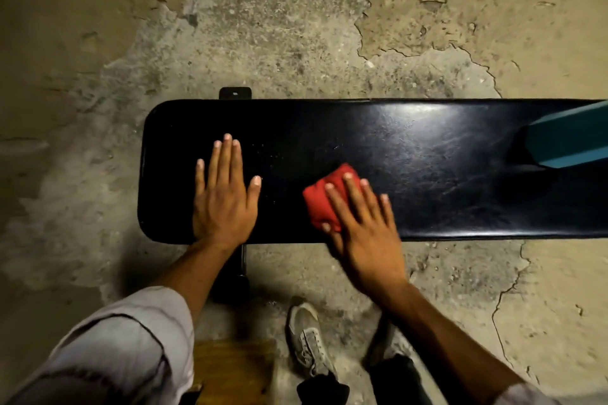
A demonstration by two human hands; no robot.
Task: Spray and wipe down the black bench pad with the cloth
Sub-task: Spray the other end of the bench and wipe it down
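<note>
The right hand (pixel 358 223) pressed a folded red cloth (pixel 325 199) flat-fingered onto the glossy black padded worktop (pixel 427 158), mid-length near its front edge. The left hand (pixel 223 194), spread flat, braced the end. Overlapping strokes would probably serve best; any spray film was unclear.

Cracked, patchy concrete floor (pixel 279 26), teal object (pixel 569 141) at right edge, grey sneaker (pixel 307 339), wooden block (pixel 233 368) below

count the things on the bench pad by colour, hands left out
red: 1, the cloth under the right hand
teal: 1, an object at the pad's right end
total: 2
The left hand lies flat on the pad, bare.
</note>
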